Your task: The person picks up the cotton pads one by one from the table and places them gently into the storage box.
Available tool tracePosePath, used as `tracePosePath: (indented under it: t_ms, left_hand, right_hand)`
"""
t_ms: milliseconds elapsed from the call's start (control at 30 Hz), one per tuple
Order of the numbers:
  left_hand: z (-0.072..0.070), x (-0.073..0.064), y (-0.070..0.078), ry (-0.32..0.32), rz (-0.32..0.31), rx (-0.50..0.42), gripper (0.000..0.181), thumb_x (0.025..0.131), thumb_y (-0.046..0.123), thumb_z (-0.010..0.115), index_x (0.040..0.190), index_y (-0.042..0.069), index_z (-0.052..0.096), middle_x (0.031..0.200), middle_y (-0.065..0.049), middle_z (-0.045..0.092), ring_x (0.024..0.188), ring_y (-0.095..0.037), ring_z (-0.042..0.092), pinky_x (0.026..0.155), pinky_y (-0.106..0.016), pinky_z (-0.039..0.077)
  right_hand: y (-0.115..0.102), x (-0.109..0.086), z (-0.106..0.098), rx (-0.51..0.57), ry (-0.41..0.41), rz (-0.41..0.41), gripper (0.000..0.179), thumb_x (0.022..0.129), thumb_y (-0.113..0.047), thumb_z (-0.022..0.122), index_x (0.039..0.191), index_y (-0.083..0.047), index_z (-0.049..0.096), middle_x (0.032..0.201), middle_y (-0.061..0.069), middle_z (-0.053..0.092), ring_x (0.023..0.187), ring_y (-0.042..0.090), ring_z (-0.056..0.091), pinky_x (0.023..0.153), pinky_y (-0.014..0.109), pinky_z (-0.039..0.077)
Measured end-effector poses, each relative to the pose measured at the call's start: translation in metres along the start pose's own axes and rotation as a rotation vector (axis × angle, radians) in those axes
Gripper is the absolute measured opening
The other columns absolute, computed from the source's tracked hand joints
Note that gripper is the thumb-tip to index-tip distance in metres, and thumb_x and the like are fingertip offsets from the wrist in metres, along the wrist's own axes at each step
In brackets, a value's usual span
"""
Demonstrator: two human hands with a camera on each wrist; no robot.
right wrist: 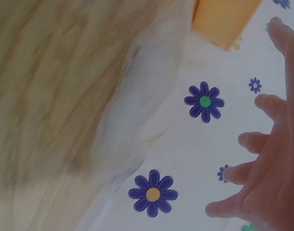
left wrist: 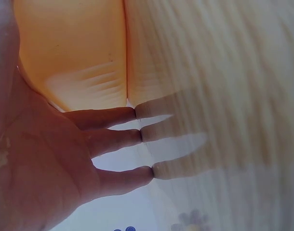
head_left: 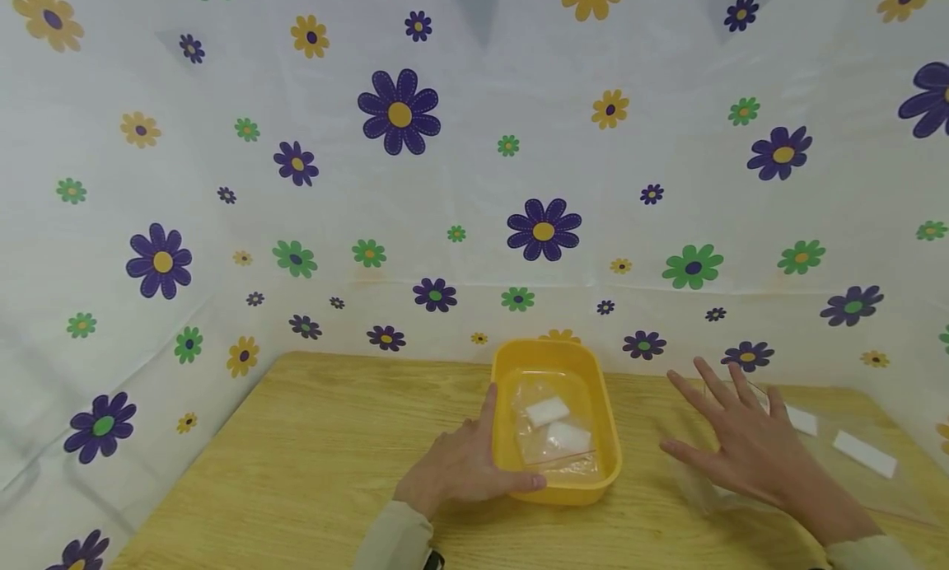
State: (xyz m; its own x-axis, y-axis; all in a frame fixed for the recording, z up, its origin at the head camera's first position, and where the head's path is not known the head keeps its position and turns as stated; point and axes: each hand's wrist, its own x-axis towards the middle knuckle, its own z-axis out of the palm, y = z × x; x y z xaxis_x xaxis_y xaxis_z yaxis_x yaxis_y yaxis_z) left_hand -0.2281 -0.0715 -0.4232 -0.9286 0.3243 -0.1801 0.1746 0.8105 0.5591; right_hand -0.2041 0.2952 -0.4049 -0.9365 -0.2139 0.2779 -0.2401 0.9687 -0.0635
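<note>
A yellow plastic tub stands on the wooden table in the head view. Inside it lie clear plastic bags with white label patches. My left hand rests against the tub's near left corner, thumb along the near side and index finger up the left side. The left wrist view shows its other fingers straight, their tips at the tabletop beside the tub. My right hand hovers with spread fingers over clear plastic bags that carry white labels. It holds nothing.
The wooden table reaches back to a white flowered sheet that hangs behind and along the sides. The tub stands close to the table's back edge.
</note>
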Motion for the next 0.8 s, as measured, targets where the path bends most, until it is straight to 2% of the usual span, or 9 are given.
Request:
tracePosePath:
  t_ms: [300,467,567,667,800]
  left_hand:
    - [0.000,0.000,0.001,-0.016,-0.005,-0.022,0.138,0.067,0.085,0.071,0.165,0.030,-0.010,0.155,-0.019,0.049,0.118,-0.034,0.064,0.108,-0.063,0.046]
    - [0.000,0.000,0.001,-0.011,-0.005,-0.028,0.138,0.067,0.085,0.072,0.165,0.030,-0.009,0.155,-0.019,0.049,0.124,-0.037,0.062,0.113,-0.066,0.040]
    - [0.000,0.000,0.001,-0.007,0.002,-0.028,0.138,0.068,0.084,0.072,0.165,0.030,-0.009,0.154,-0.019,0.051,0.122,-0.036,0.062,0.113,-0.066,0.040]
    - [-0.001,0.000,0.001,-0.006,0.003,-0.029,0.138,0.067,0.084,0.072,0.165,0.031,-0.009,0.152,-0.019,0.052,0.115,-0.032,0.064,0.109,-0.065,0.043]
    - [-0.001,-0.001,0.000,-0.005,0.004,-0.023,0.139,0.067,0.085,0.072,0.165,0.030,-0.010,0.152,-0.019,0.052,0.115,-0.031,0.064,0.109,-0.063,0.045]
  right_hand:
    - [0.033,-0.016,0.004,-0.019,0.038,0.012,0.095,0.087,-0.067,0.067,0.164,-0.032,0.023,0.166,0.024,0.028,0.146,0.063,0.023,0.099,0.089,0.020]
    - [0.048,-0.025,0.006,-0.044,0.040,0.034,0.097,0.087,-0.067,0.066,0.165,-0.033,0.018,0.167,0.025,0.025,0.143,0.065,0.026,0.096,0.088,0.022]
    - [0.057,-0.030,0.007,-0.050,0.057,0.045,0.099,0.087,-0.066,0.067,0.165,-0.034,0.016,0.166,0.025,0.026,0.140,0.066,0.029,0.094,0.087,0.024]
    - [0.065,-0.033,0.008,-0.055,0.045,0.066,0.100,0.088,-0.066,0.066,0.166,-0.034,0.011,0.165,0.027,0.028,0.138,0.067,0.029,0.093,0.088,0.023]
    - [0.075,-0.036,0.009,-0.079,0.006,0.108,0.102,0.089,-0.068,0.064,0.166,-0.029,0.010,0.162,0.032,0.028,0.137,0.067,0.028,0.095,0.090,0.021]
